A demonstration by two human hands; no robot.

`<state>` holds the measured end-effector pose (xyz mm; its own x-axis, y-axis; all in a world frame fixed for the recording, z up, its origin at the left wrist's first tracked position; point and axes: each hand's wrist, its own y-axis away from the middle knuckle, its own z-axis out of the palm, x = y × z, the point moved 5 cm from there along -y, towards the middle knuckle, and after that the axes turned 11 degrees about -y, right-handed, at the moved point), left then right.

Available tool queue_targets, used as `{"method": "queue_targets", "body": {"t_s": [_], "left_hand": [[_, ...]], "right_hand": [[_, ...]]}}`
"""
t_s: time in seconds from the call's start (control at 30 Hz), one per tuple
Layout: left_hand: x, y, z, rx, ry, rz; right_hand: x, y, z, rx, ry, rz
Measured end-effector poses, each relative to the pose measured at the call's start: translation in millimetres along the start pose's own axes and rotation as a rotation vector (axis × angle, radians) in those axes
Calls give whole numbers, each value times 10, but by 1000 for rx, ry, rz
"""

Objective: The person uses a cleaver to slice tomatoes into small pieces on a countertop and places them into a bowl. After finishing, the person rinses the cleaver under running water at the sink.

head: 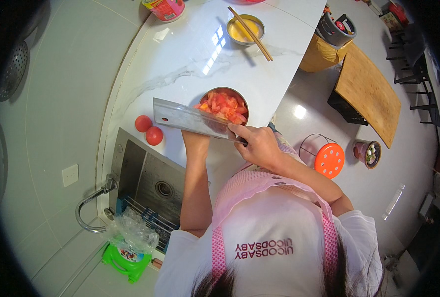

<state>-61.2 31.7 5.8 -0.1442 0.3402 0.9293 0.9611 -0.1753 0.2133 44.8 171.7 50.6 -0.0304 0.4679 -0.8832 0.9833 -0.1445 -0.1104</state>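
Observation:
In the head view, my right hand point(259, 144) grips the handle end of a cleaver point(190, 118), whose broad blade lies slantwise at the near edge of a metal bowl point(247, 100). Chopped tomato point(222, 104) fills the bowl. The blade hides my left hand; only the wrist and forearm show below it, so its fingers cannot be made out. Two whole tomatoes point(154, 136) rest on the white marbled countertop point(175, 63), left of the blade. Farther back, a pair of wooden chopsticks point(251, 33) lies across a small metal bowl point(263, 29) of beaten egg.
A steel sink point(145, 167) with a curved faucet point(79, 211) is at the left, beside a crumpled clear plastic bag point(134, 228) and a green container point(125, 263). A pink tub point(168, 9) stands far back. On the floor at right are an orange stool point(329, 160) and a bin point(363, 150).

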Motion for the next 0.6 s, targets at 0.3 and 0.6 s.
{"method": "queue_targets", "body": {"t_s": [0.3,0.6], "left_hand": [[31,17,-2,48,-220,90],[98,112,104,23,-329,23]], "right_hand": [[-10,6,22,38,-31,-31],[8,-65,97,85,-59,14]]}}
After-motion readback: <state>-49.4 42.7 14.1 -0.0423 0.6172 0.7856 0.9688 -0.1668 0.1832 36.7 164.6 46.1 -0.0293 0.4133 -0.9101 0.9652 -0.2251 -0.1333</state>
